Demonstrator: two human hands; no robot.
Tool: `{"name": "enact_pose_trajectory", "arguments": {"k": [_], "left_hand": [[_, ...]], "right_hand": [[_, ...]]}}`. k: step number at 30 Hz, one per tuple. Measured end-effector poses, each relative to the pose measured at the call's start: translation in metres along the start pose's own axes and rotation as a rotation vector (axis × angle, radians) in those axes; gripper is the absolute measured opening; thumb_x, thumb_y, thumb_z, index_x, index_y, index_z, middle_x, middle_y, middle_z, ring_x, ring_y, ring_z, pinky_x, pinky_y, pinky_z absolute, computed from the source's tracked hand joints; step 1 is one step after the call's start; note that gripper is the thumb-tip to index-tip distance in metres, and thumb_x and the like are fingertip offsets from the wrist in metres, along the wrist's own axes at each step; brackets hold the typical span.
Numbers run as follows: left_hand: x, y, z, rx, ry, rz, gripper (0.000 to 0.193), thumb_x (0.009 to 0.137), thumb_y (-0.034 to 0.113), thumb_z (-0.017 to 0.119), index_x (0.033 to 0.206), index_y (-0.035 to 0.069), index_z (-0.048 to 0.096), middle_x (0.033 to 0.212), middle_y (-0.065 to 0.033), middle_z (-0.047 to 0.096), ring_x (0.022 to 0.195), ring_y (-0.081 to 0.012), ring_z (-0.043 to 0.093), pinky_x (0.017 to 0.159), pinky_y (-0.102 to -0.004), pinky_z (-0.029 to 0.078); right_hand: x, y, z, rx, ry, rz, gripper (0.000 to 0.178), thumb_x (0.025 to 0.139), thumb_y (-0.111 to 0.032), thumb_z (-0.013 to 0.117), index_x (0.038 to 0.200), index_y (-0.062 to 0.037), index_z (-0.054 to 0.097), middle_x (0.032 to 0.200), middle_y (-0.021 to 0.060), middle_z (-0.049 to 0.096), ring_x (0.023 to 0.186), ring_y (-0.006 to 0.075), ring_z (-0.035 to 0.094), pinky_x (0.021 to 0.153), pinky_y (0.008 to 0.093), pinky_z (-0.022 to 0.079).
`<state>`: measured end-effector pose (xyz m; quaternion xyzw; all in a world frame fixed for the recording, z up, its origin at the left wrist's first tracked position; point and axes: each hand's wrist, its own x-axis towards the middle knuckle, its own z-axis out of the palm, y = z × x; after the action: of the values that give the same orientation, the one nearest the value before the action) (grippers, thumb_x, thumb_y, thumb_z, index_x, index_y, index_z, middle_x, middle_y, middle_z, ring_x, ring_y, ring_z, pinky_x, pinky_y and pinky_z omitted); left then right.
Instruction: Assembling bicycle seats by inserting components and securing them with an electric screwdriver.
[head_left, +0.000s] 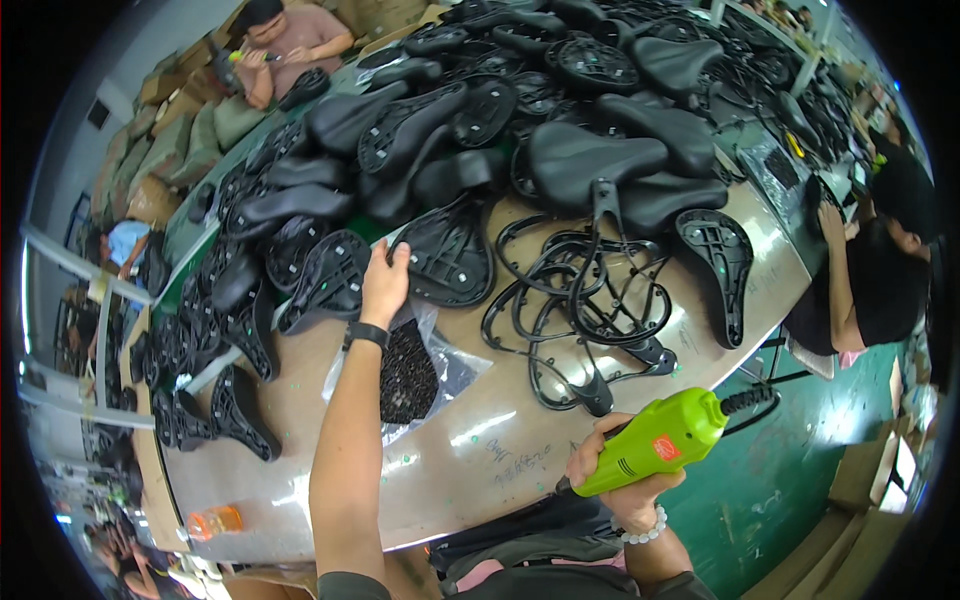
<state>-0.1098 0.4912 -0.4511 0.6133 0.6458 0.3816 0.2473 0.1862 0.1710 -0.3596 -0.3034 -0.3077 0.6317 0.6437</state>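
Observation:
My left hand, with a dark band at its wrist, reaches over the table to the rim of an upturned black bicycle saddle. Its thumb and fingers are apart, the thumb at the saddle's edge; whether it touches is hard to tell. Another upturned saddle lies just left of that hand. My right hand, wearing a bead bracelet, is wrapped round a lime-green electric screwdriver at the table's near edge. The tool's dark tip points down left, and a coiled black cord leaves its other end.
Under my left forearm lies a clear bag of small dark screws. Looped black plastic frames are heaped mid-table, beside a lone saddle base. Saddles pile up behind. An orange container lies near left. Co-workers sit around the table.

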Motion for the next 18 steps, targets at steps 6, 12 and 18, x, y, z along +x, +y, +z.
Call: {"name": "enact_pose_trajectory", "arguments": {"k": [6,12,18], "left_hand": [[0.01,0.037,-0.01,0.441,-0.205,0.025,0.057,0.096,0.046,0.051,0.134,0.004,0.055,0.127,-0.0268,0.061,0.12,-0.0441,0.056,0.101,-0.0441,0.044],[-0.102,0.09,-0.091,0.337,-0.022,0.107,0.038,0.1,0.027,0.051,0.125,-0.001,0.057,0.115,-0.0267,0.065,0.106,-0.0401,0.063,0.091,-0.0408,0.048],[-0.336,0.013,-0.152,-0.159,-0.047,-0.412,0.041,0.092,0.016,0.06,0.13,0.002,0.056,0.111,-0.0057,0.063,0.093,-0.0131,0.058,0.074,-0.0253,0.047]], "right_hand": [[0.001,-0.007,-0.024,0.18,0.139,0.109,0.109,0.063,-0.099,0.04,0.12,-0.007,0.051,0.073,0.0095,0.058,0.056,0.0246,0.056,0.056,0.0386,0.047],[-0.007,-0.014,-0.042,0.192,0.208,0.116,0.103,0.071,-0.097,0.032,0.119,-0.0074,0.051,0.071,0.0084,0.056,0.054,0.0233,0.055,0.055,0.0386,0.047],[0.0,-0.012,-0.044,0.139,0.214,0.08,0.098,0.077,-0.093,0.028,0.116,-0.0069,0.052,0.069,0.0075,0.054,0.053,0.023,0.053,0.054,0.0386,0.047]]}}
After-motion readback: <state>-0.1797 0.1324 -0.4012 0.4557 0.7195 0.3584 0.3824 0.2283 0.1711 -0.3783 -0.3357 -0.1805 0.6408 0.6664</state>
